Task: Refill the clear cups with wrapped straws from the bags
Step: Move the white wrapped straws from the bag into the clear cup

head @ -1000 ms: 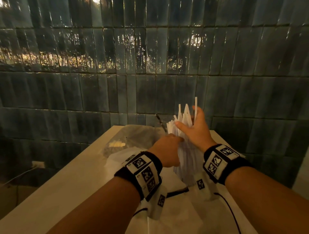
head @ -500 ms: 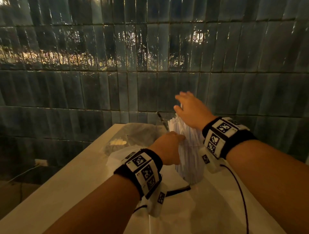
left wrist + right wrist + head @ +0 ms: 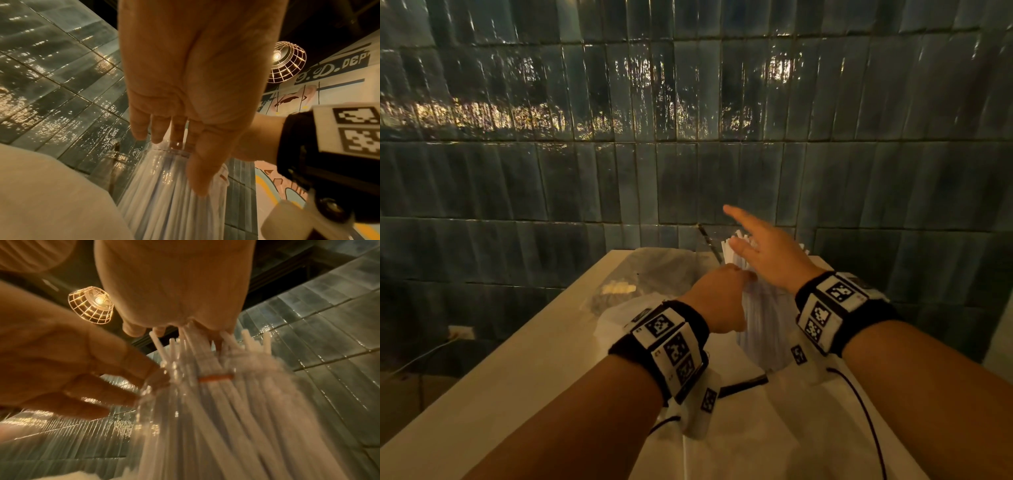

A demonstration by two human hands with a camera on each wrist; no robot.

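Note:
A clear cup (image 3: 763,329) packed with white wrapped straws (image 3: 732,246) stands near the table's far right. My left hand (image 3: 719,301) grips the cup just under its rim, thumb on the near side (image 3: 205,170), fingers round the far side. Over the straw tops my right hand (image 3: 763,253) lies flat with straight fingers, and in the right wrist view its palm (image 3: 174,288) touches the straw ends (image 3: 226,402). An orange band (image 3: 214,378) circles one bundle of straws inside the cup.
A crumpled clear bag (image 3: 654,274) lies at the table's back left, and white bag material (image 3: 739,428) covers the near side. Behind the cup stands another clear container (image 3: 115,160) with a dark stick (image 3: 709,243). A tiled wall (image 3: 688,171) rises close behind.
My right hand let go of the straws it held among its fingers, rose, and flattened over their tops. The tall straws now sit lower. My left hand stayed on the cup.

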